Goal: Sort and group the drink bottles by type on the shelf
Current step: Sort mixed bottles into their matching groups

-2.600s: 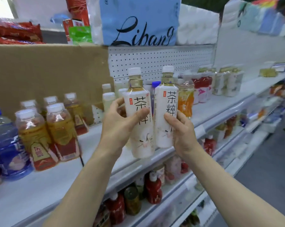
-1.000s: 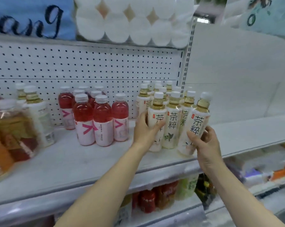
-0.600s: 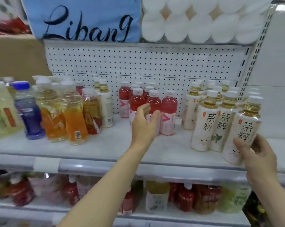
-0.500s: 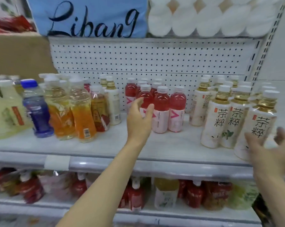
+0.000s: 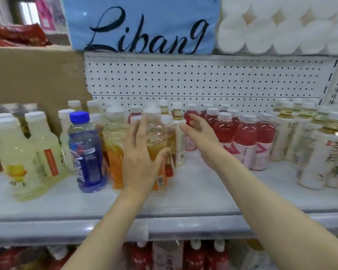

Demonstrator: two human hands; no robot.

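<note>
Mixed drink bottles stand on a white shelf point(image 5: 193, 193). From the left come pale yellow bottles point(image 5: 18, 152), a blue bottle point(image 5: 86, 152) and orange juice bottles point(image 5: 113, 151). My left hand point(image 5: 140, 158) is spread in front of one orange bottle point(image 5: 157, 133), thumb on its right side, not closed around it. Fingers apart, my right hand point(image 5: 200, 137) reaches left toward a slim white-labelled bottle point(image 5: 180, 149). Pink-red bottles point(image 5: 246, 141) stand grouped right of it. White-labelled tea bottles point(image 5: 316, 154) are grouped at the far right.
A white pegboard point(image 5: 203, 78) backs the shelf, and a cardboard box point(image 5: 37, 75) stands behind the left bottles. A blue tissue pack point(image 5: 142, 24) and toilet rolls point(image 5: 281, 24) sit on top. The lower shelf holds red bottles point(image 5: 195, 256).
Both hands set down and let go of the white tea bottles in the right-hand group. They then moved left: the left hand to the orange bottles, the right hand past the pink-red bottles.
</note>
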